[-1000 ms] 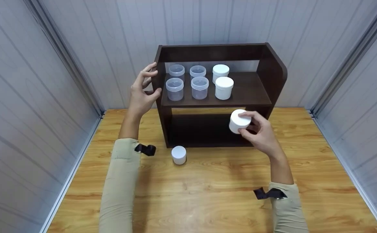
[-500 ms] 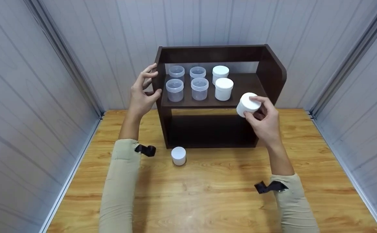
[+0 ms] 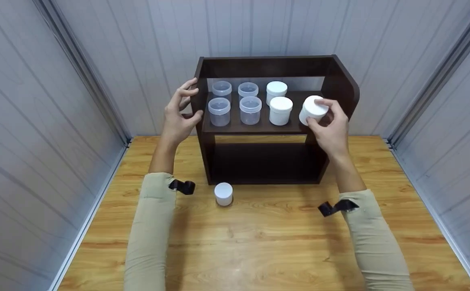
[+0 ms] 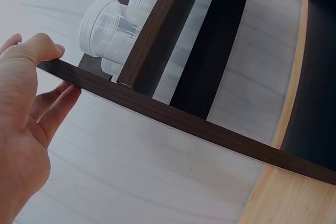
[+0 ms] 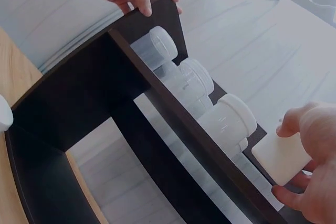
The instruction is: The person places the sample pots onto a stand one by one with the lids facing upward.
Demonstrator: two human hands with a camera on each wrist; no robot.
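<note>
My right hand [image 3: 332, 131] pinches a white lidded jar [image 3: 314, 110], slightly tilted, over the right part of the dark brown shelf's [image 3: 259, 128] upper board. In the right wrist view, thumb and fingers span the white jar [image 5: 281, 156]. My left hand [image 3: 179, 119] grips the shelf's left side panel; the left wrist view has its thumb and fingers on opposite faces of the panel [image 4: 173, 119]. To the left of the held jar stand two white lidded jars, one in front [image 3: 280, 111] and one behind [image 3: 276, 92]. Farther left, several clear jars [image 3: 250, 111] sit in two rows.
One more white jar [image 3: 223, 194] stands on the wooden tabletop [image 3: 243, 242], before the shelf's lower left corner. The shelf's lower compartment [image 3: 263, 161] holds nothing visible. Pale panelled walls [image 3: 81, 81] enclose the back and both sides.
My right hand has risen with the white jar from in front of the lower compartment, up and slightly right, to the upper board. The left hand has stayed on the side panel.
</note>
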